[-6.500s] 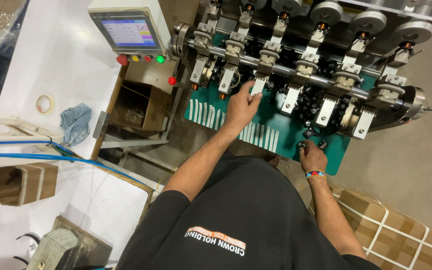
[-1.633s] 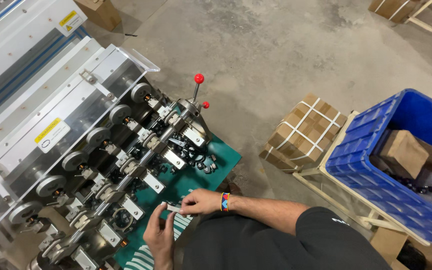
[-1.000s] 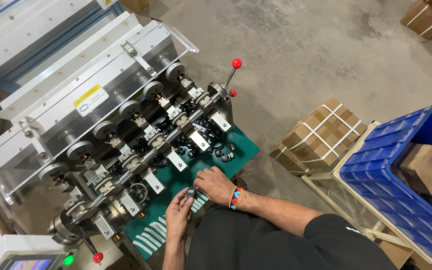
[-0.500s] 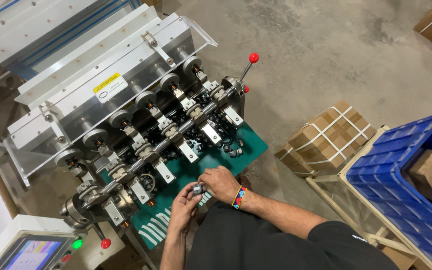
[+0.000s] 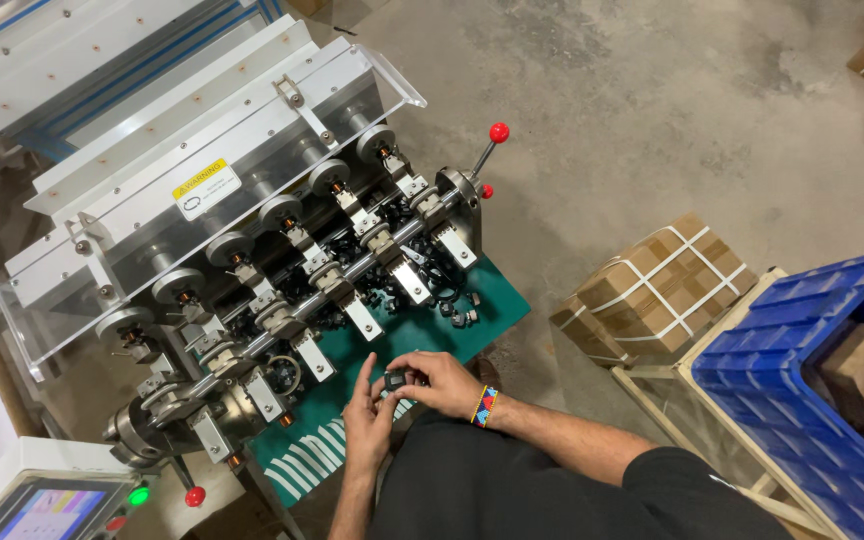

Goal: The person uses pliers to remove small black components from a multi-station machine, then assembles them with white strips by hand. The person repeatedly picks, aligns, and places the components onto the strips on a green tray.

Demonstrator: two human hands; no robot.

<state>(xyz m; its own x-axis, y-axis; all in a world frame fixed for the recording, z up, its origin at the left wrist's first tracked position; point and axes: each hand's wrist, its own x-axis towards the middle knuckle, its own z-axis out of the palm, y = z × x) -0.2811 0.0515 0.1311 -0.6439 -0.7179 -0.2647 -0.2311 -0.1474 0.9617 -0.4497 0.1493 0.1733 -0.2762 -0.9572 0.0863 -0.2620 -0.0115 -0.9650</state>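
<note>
Pinched between both hands, just above the near edge of the flat green metal base plate (image 5: 497,305): a small black plastic component (image 5: 394,380), too small to make out in detail. Left hand (image 5: 367,425) half open, fingers stretched up along the component's left side and touching it. Right hand (image 5: 442,382) curled closed over it from the right and above, a beaded multicoloured wristband (image 5: 484,405) at the wrist. Directly beyond the hands, a grey metal multi-spindle machine (image 5: 252,200) with a diagonal row of round spindle heads and white bracket arms along a steel shaft. At its far end, a red-knobbed metal lever (image 5: 498,132) standing up and tilted. Scattered on the plate near the shaft's right end, loose small black parts (image 5: 457,310) of the same look, apart from the hands. Just left of the left wrist, a row of white stripes (image 5: 307,462) on the plate. Off to the right on the concrete floor, strapped brown cardboard boxes (image 5: 652,290) and a blue plastic crate (image 5: 802,400), both well apart from the work. At the lower left corner, a touchscreen control panel (image 5: 42,510) with a lit green button beside it. By the look of it, a two-handed fiddling or fitting step on the one piece, held clear of the spindles. Judged from the component's size, further handling calling for a firm fingertip pinch and careful aim among the closely spaced brackets.
</note>
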